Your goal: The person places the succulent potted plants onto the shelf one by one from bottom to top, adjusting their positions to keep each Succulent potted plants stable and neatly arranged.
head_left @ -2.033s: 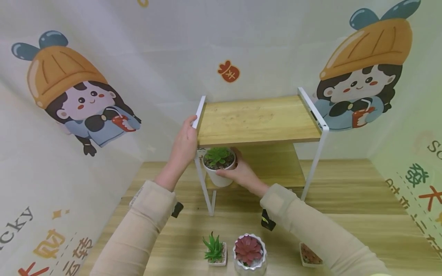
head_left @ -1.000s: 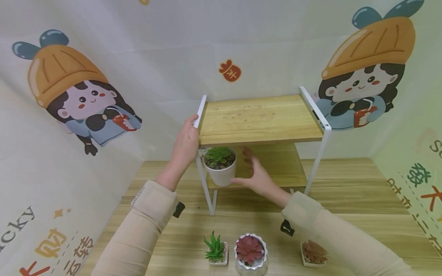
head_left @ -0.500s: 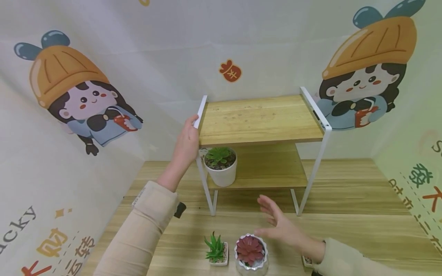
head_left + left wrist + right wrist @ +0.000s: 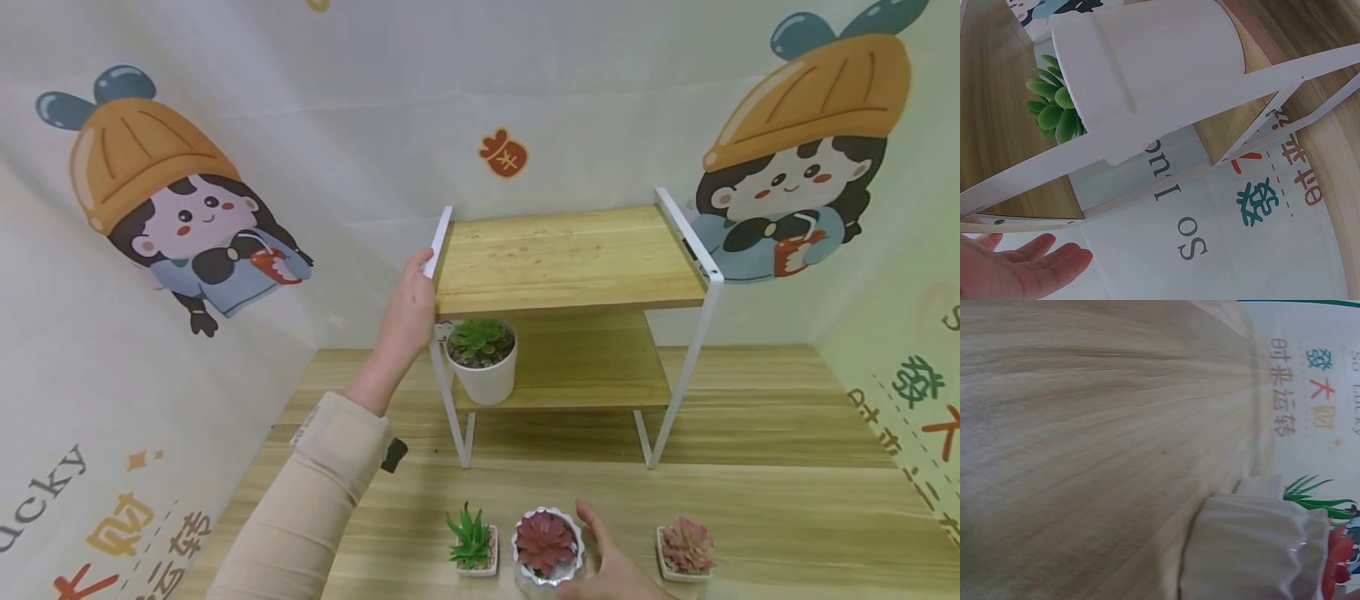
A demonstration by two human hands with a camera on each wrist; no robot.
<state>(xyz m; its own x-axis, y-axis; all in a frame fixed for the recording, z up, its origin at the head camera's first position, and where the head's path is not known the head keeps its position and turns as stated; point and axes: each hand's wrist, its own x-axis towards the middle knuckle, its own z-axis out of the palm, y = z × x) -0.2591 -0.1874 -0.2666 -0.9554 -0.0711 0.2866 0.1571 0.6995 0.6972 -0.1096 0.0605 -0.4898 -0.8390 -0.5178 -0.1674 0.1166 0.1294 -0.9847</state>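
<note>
Fingers extended, the left hand (image 4: 408,317) rests at the left edge of the white-framed wooden shelf (image 4: 570,258), probably steadying it, while the right hand (image 4: 617,573) spreads beside the red succulent in a scalloped silver pot (image 4: 547,546), far from the wood-grain table (image 4: 772,433)'s back edge.

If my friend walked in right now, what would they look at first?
Probably the two big cartoons in orange hats, one on each side of the wall. Next might come the shelf in the middle, with a white pot on its lower board and the left hand at its left side. Then the red plant near the bottom, with the right hand beside it.
</note>
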